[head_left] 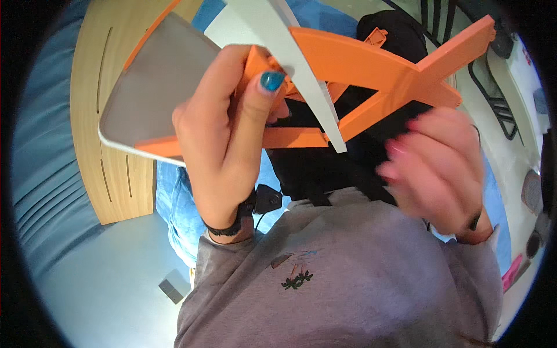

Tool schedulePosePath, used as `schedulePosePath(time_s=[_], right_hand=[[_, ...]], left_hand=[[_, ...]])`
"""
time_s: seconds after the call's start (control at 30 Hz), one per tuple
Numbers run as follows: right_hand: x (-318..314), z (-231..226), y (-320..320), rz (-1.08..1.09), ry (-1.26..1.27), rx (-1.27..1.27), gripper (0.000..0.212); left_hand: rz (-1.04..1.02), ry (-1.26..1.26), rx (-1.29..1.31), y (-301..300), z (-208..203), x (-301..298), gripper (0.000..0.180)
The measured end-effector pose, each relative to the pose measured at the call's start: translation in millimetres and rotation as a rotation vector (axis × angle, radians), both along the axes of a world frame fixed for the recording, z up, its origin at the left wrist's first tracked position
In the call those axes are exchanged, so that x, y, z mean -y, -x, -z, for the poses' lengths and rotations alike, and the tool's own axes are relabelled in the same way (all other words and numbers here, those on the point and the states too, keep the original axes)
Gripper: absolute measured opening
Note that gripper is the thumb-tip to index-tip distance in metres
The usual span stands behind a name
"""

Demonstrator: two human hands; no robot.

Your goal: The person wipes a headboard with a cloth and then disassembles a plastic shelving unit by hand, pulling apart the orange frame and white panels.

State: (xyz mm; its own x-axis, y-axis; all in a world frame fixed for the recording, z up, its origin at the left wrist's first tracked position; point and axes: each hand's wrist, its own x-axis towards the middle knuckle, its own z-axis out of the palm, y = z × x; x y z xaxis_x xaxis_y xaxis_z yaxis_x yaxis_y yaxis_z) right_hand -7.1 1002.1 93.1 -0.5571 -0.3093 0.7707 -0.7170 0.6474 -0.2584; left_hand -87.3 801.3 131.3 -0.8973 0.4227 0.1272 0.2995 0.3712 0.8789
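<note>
My left hand [217,133] is closed, thumb and fingers pinching an orange plastic part [251,62] beside a long white bar [304,75]. To the right of that bar spreads an orange plastic frame [362,58] with crossing, branching arms. Behind my left hand lies a grey panel [156,69] with a white rim and orange edging; my fingers hide some of it. How all these pieces join cannot be seen. My right hand [438,168] hangs apart, just below the frame's right end. Its fingers look curled but are smeared by motion, and nothing shows in them.
A slotted light wood board [125,180] stands at the left, against blue pleated fabric [46,174]. A blue cloth [177,209] lies below my lap. Black metal legs [496,95] show at the upper right. A small grey block [170,292] sits on the pale surface at lower left.
</note>
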Motion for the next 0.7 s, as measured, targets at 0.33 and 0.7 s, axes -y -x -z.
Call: schedulePosePath(time_s=[0.33, 0.7], right_hand=[[31.4, 33.3, 32.3, 0.228, -0.359, -0.045, 0.016], [42.3, -11.1, 57.4, 0.200, -0.214, 0.136, 0.024]], left_hand=[[0.016, 0.138, -0.069, 20.3, -12.6, 7.6, 0.030], [-0.247, 0.000, -0.567, -39.3, 45.5, 22.8, 0.064]])
